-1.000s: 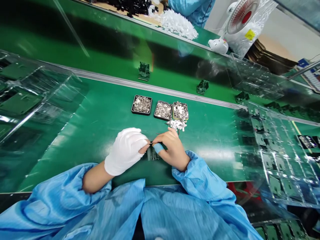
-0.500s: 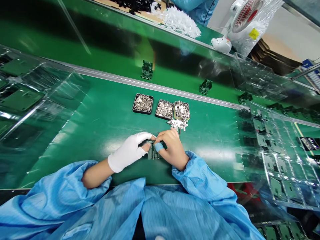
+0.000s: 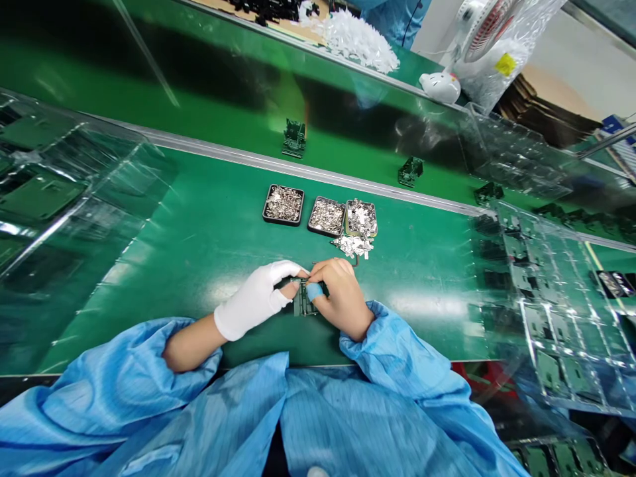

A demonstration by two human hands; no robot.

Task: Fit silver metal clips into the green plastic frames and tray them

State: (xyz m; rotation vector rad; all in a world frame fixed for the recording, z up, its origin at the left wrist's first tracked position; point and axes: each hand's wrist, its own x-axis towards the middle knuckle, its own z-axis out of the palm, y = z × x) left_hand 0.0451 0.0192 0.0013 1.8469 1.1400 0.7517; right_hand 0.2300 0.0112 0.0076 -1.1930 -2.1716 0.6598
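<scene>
A small dark green moulded part (image 3: 307, 305) lies on the green bench between my hands. My left hand (image 3: 256, 298), in a white glove with bare fingertips, grips its left and far edge between thumb and fingers. Bent over the right side of the same part, my right hand (image 3: 340, 288) has its fingertips pressed together and a blue wrap on the thumb. Whether a tiny piece sits in the right fingertips is hidden. Just beyond the hands are loose flat metal pieces (image 3: 354, 247) and three small trays, the left tray (image 3: 264, 214) among them, full of shiny metal bits.
Clear plastic trays of green parts stand at left (image 3: 114, 182) and right (image 3: 539, 305). A metal rail (image 3: 223, 154) crosses behind the small trays; beyond it sit green assemblies (image 3: 294, 139). Farther back are a white heap (image 3: 360, 43), a fan (image 3: 484, 30) and a person's blue sleeve (image 3: 390, 20).
My right fingers have shifted slightly over the green part, and the forefinger is more curled in. My left hand keeps its hold almost unmoved.
</scene>
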